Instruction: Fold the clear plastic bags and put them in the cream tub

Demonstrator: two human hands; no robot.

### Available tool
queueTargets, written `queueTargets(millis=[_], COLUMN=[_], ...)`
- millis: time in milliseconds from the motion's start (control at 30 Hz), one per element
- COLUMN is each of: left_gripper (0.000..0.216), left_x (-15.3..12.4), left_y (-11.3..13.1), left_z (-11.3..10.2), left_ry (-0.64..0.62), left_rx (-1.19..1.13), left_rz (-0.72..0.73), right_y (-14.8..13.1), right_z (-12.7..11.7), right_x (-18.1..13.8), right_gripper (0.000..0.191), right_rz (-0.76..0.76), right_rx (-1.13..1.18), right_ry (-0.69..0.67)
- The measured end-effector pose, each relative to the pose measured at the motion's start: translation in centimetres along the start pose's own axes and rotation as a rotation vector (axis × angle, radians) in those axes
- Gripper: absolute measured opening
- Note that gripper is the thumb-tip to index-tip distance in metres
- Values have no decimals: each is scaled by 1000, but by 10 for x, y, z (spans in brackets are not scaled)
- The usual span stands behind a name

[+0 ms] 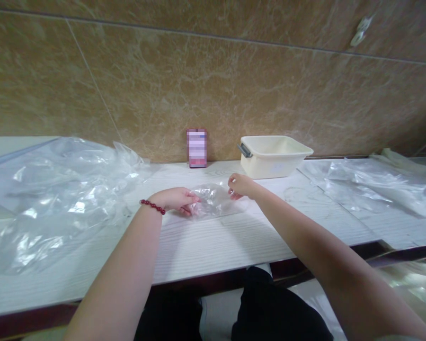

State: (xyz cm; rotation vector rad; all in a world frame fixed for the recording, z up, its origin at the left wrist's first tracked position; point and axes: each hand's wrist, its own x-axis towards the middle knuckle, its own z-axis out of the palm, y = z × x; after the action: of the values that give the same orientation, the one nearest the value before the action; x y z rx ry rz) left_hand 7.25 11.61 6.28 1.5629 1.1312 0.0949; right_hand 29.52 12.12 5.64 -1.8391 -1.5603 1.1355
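Observation:
A clear plastic bag [213, 201] lies crinkled on the white wood-grain table in front of me. My left hand [181, 200], with a dark red bead bracelet on its wrist, grips the bag's left end between thumb and fingers. At the opposite end, my right hand [239, 186] has its fingers curled and pinched together at the bag's edge. Whatever lies between those right fingertips is too small to make out for certain, though the bag's film reaches them.
Loose clear plastic bags [67, 194] are heaped at the left, with more plastic bags [383, 184] on the right. A cream plastic bin [270, 163] with a grey handle stands at the back. A phone [197, 148] leans on the tiled wall [163, 85].

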Motion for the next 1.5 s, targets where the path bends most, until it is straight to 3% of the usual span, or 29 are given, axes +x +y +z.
queueTargets(millis=[233, 433, 633, 800, 1033, 1233, 1500], left_gripper=[25, 21, 26, 34, 76, 30, 24], left_x=[5, 8, 9, 8, 18, 24, 31], left_y=[-1, -2, -7, -5, -4, -8, -13], left_z=[1, 1, -1, -2, 3, 2, 0], left_ry=[95, 135, 86, 101, 473, 516, 597], left_rx=[-57, -166, -228, -246, -387, -254, -243], left_rz=[-15, -77, -44, -20, 128, 83, 83], right_y=[18, 22, 23, 28, 29, 28, 28], right_z=[-5, -28, -31, -25, -14, -8, -4], right_x=[3, -21, -25, -19, -14, -13, -14], right_gripper=[38, 54, 35, 34, 56, 62, 71], right_rz=[-42, -112, -200, -244, -251, -257, -226], right_rx=[26, 29, -27, -187, -341, -345, -342], right_ry=[-51, -310, -446, -370, -232, -197, -195])
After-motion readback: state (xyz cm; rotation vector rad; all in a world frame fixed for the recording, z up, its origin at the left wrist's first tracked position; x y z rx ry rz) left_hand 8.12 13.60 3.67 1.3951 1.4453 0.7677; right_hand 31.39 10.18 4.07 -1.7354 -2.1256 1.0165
